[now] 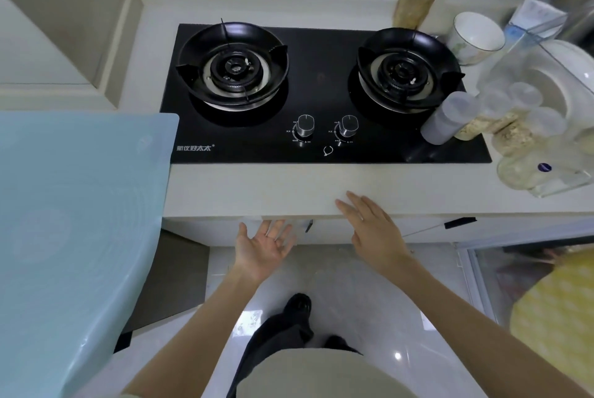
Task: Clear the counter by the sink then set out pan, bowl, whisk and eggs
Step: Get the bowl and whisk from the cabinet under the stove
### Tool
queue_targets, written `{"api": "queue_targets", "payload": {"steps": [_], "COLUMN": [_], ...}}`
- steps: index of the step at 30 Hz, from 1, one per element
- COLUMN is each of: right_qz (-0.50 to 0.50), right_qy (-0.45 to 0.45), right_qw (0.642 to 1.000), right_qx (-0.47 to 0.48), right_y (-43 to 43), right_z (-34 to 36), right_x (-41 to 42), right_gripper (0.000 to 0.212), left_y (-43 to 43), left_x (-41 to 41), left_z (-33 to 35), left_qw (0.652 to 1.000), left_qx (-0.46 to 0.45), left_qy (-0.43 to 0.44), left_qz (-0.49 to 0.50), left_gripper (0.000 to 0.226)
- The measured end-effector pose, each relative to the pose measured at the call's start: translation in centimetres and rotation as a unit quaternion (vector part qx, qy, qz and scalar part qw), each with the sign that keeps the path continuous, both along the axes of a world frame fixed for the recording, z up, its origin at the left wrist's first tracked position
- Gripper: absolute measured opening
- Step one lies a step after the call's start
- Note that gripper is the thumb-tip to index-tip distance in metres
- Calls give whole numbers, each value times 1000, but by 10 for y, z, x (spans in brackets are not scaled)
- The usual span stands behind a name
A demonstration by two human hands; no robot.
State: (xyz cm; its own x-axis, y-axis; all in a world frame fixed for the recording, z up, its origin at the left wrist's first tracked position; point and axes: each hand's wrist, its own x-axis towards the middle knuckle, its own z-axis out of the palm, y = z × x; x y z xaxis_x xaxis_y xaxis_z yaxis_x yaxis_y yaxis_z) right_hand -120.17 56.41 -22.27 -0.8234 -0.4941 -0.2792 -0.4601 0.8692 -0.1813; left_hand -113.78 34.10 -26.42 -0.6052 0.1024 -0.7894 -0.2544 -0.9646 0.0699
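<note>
You are standing at the hob with nothing in either hand. Your left hand is turned palm up just below the front edge of the tabletop, its grip slack and the fingers spread. Your right hand lies palm down over that same edge, fingers straight, its grip empty as well.

By the look of it, the setting-out part of the task has hardly begun. Both burners, the left burner and the right burner, are bare. No pan, whisk or eggs appear anywhere in view. The only candidate from the list is a white bowl, which stands at the back right just beside the right burner; whether it is the bowl you mean to use cannot be told.

The sink itself is out of view, so you cannot judge from here whether the clearing step is finished. To the right of the hob the tabletop is crowded with a frosted bottle and several clear jars, some holding a pale grainy filling. A blue mat covers the surface on your left.
</note>
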Motion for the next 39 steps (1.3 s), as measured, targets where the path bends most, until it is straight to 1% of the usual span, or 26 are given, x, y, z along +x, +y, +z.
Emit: {"api": "queue_targets", "payload": {"steps": [4,7,9,10,12,14,16,18,19,21,24,26,27,30,33,35,37,39], "right_qz": [21,29,31,28,22,11,-1,-23,-36,-72,-156,-240,-288,-404,-459,-487,-503,-503], "right_qy": [15,17,39,55,89,114,129,130,120,86,17,-55,-92,-162,-209,-247,-271,-289], "right_qw": [999,998,996,995,991,988,985,985,986,988,978,948,925,851,796,755,730,727], "right_qx": [-33,-49,-68,-79,-96,-107,-111,-111,-109,-106,-140,-199,-231,-294,-336,-362,-375,-367], "right_y": [7,17,34,43,66,93,129,163,177,211,254,273,280,289,297,299,299,299], "right_z": [-2,-2,-1,-2,-5,-8,-11,-16,-19,-25,-32,-38,-40,-47,-58,-67,-77,-84], "right_x": [1,0,1,2,4,6,7,9,9,9,4,-2,-7,-26,-45,-57,-69,-77], "right_gripper": [70,62,58,57,53,48,45,43,41,38,39,41,41,42,47,54,60,61], "left_y": [3,11,26,34,57,85,122,156,171,203,249,274,285,307,323,329,333,334], "left_x": [-5,-3,-2,-1,-1,-2,-4,-8,-12,-18,-27,-35,-39,-50,-60,-64,-67,-69], "left_z": [-2,-2,0,0,4,14,25,34,37,42,42,41,41,39,32,27,22,20], "left_qw": [1000,998,990,977,924,863,812,748,708,614,457,363,327,256,186,152,132,112], "left_qx": [-14,-54,-102,-145,-258,-367,-460,-555,-599,-665,-724,-769,-785,-810,-823,-809,-794,-796], "left_qy": [-3,-8,-10,-10,-7,1,49,101,126,185,267,301,307,283,230,189,162,151], "left_qz": [1,-25,-95,-157,-283,-349,-357,-349,-352,-382,-443,-431,-427,-446,-485,-535,-571,-576], "left_gripper": [65,55,46,43,37,31,26,24,24,30,44,53,59,76,81,81,80,80]}}
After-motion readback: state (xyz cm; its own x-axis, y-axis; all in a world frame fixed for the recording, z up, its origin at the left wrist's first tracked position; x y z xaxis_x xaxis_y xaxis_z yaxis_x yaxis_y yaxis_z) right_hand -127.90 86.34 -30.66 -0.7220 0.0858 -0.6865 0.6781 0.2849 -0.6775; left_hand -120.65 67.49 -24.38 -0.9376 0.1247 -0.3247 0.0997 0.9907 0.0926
